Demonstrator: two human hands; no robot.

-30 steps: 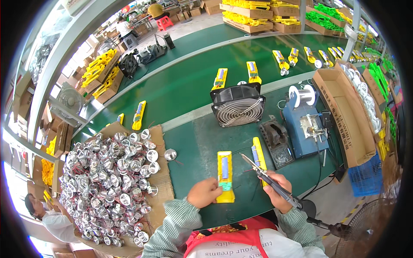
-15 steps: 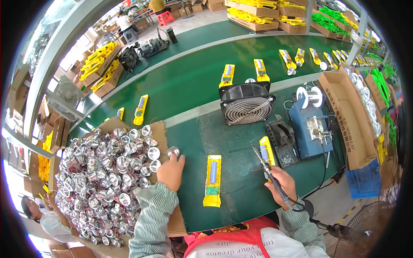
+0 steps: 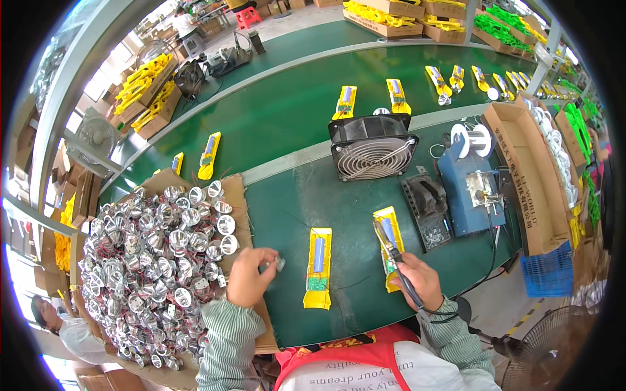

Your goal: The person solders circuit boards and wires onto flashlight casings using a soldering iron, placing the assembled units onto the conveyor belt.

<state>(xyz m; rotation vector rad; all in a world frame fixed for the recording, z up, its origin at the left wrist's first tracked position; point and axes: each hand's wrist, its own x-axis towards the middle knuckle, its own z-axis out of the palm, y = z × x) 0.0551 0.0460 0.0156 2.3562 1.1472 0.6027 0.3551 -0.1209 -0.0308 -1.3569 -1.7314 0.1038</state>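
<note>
My left hand (image 3: 251, 277) is closed in a pinch on a small silver reflector cup (image 3: 280, 264), just right of a large heap of reflector cups (image 3: 153, 277) with thin red wires. In my right hand (image 3: 420, 280) is a soldering iron with a black handle (image 3: 409, 287) and cord. Its metal end lies over a yellow plastic housing (image 3: 386, 214) that has a blue cell and a green circuit board, partly hidden by the tool and hand. Between my hands rests a second yellow housing (image 3: 317, 300) with a blue cell, a green board and loose thin wires.
Beyond the green bench stands a black fan (image 3: 373, 156). To the right are a dark metal stand (image 3: 427, 208), a blue machine (image 3: 466, 195) with a white wire spool (image 3: 471, 141), and a long cardboard box (image 3: 528, 182). More yellow housings lie along the green conveyor (image 3: 274, 117).
My left hand has lifted a reflector cup off the heap's edge and come nearer me. The right-hand yellow housing has shifted left and toward me, with the soldering iron over it.
</note>
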